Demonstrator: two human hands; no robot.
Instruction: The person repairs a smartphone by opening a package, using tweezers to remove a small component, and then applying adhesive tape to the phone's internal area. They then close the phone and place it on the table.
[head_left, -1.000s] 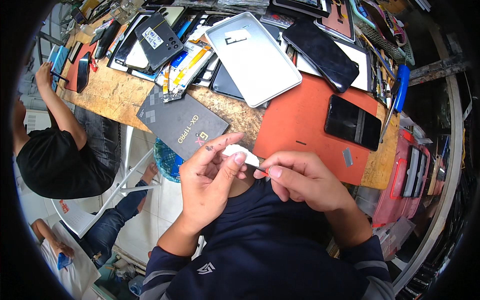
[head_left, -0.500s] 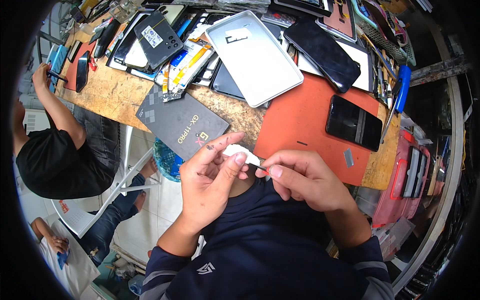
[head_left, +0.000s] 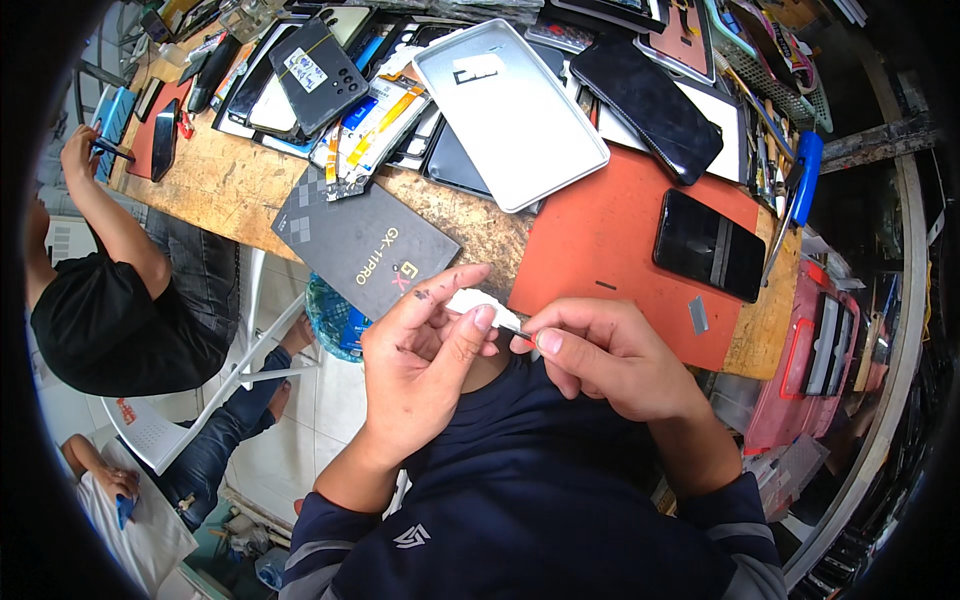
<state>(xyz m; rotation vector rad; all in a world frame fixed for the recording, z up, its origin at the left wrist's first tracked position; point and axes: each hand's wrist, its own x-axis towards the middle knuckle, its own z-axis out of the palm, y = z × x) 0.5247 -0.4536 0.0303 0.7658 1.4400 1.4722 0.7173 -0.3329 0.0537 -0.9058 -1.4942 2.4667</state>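
Observation:
Over my lap, just off the table's front edge, my left hand (head_left: 425,345) pinches a crumpled white tissue (head_left: 473,300) between thumb and fingers. Dark smudges mark its index finger. My right hand (head_left: 607,352) is closed on a thin black piece with a bit of red (head_left: 519,334); my fingers cover much of it, so I cannot make out its kind. Its near end meets the tissue by my left thumb. Beyond the hands lies an orange-red mat (head_left: 590,245). A black phone (head_left: 708,246) rests on the mat's right side.
A dark flat box (head_left: 365,240) overhangs the table edge at left. Behind it are a white tray (head_left: 515,120), a black pouch (head_left: 648,108) and piled phones and parts. A blue-handled tool (head_left: 806,165) stands at right. Two people sit at left, one with a hand (head_left: 80,152) at the table.
Both hands keep nearly the same place and hold. The thin piece in my right hand has turned slightly, showing more red beside the fingertips.

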